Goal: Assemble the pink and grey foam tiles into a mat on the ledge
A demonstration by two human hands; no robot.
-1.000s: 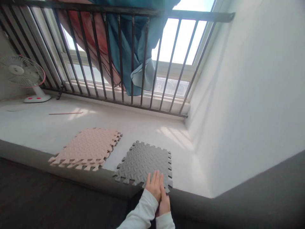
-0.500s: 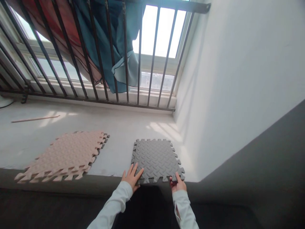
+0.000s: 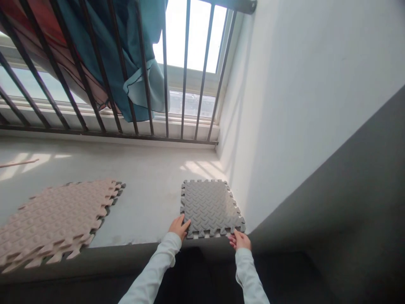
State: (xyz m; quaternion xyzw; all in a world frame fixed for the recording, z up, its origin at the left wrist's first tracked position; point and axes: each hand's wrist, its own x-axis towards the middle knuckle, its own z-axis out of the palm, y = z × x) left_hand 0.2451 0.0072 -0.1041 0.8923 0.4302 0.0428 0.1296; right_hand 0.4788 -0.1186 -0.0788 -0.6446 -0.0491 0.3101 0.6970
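Note:
A grey foam mat tile point(image 3: 210, 207) with jigsaw edges lies on the pale ledge point(image 3: 145, 211), close to the right wall. My left hand point(image 3: 179, 226) touches its lower left corner, fingers bent over the edge. At the lower right corner my right hand point(image 3: 240, 240) pinches the tile's front edge between thumb and fingers. To the left rests a stack of pinkish foam tiles point(image 3: 60, 219), with darker tile edges showing beneath its right side.
Dark metal bars point(image 3: 142, 67) stand behind the ledge, before a window with blue and reddish curtains point(image 3: 104, 55). A white wall point(image 3: 284, 105) rises on the right. A thin stick point(image 3: 19, 163) lies at the far left.
The view has shifted right, so the pink stack and bars sit further left. The grey tile is now nearer the right wall, and my left hand's fingers are less spread.

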